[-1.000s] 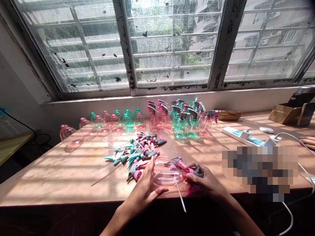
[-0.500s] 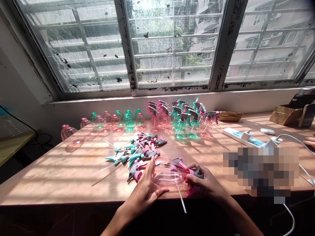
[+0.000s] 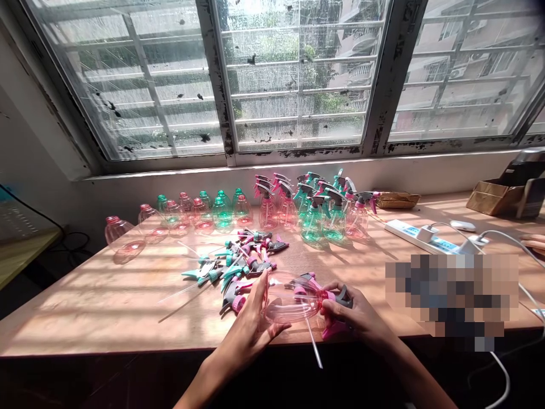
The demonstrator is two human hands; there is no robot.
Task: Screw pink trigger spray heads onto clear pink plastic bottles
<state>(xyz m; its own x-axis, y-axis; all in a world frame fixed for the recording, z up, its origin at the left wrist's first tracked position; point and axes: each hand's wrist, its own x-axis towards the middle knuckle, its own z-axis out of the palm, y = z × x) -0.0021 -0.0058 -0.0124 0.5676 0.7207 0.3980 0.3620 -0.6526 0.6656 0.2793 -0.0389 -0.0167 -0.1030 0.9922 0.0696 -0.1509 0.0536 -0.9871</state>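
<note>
A clear pink spray bottle (image 3: 289, 307) lies sideways in the air just above the table's front edge. My left hand (image 3: 251, 321) is closed around its base end, thumb below and fingers at the far side. At the neck, my right hand (image 3: 351, 312) grips the pink and dark grey trigger sprayer head (image 3: 343, 296), which sits against the bottle's mouth. How far the collar is threaded is hidden by the fingers. Behind the bottle lies another pink and grey sprayer head; a clear dip tube (image 3: 314, 343) sticks out below. Loose pink and teal sprayer heads (image 3: 232, 267) are piled beyond my left hand.
Open pink and green bottles (image 3: 203, 217) stand at the back left. Bottles with sprayers fitted (image 3: 314, 224) stand at back centre. A power strip (image 3: 419, 237) with plugs and cables, cardboard boxes (image 3: 489, 197) and a person's hand (image 3: 534, 241) are at the right. One area is blurred.
Hardly anything differs. Both hands keep their hold on the bottle and sprayer head in nearly the same place. The person's hand at the far right edge has shifted slightly.
</note>
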